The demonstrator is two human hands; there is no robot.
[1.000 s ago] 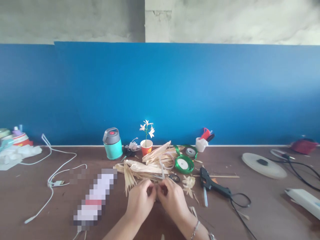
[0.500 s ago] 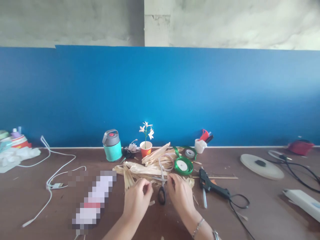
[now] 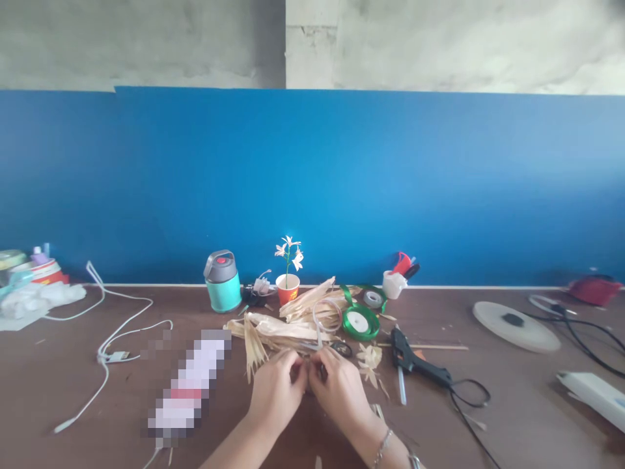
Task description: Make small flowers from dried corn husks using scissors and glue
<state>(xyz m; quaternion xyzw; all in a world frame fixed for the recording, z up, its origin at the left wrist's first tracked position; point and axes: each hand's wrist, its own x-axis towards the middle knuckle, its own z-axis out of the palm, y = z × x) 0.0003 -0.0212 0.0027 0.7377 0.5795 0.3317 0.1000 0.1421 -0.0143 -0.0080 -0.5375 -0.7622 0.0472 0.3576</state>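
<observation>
Two bare hands show in the head view, my left hand (image 3: 277,385) and my right hand (image 3: 340,385), fingertips close together; on each, thumb and forefinger curl in toward each other with a rounded hollow behind; what they pinch, if anything, is hidden, so I cannot tell. Dried husks (image 3: 286,327) lie just beyond my fingertips, their long axis mostly left to right, across the way my forearms point; the larger share sits ahead of my left, which is the nearer hand to the fanned husk (image 3: 253,348) at that side. Dark scissor handles (image 3: 341,349) lie just past my right knuckles; pale petals (image 3: 370,358) rest to the right of that hand; farther right lies the glue gun (image 3: 420,366), its cord trailing toward me.
</observation>
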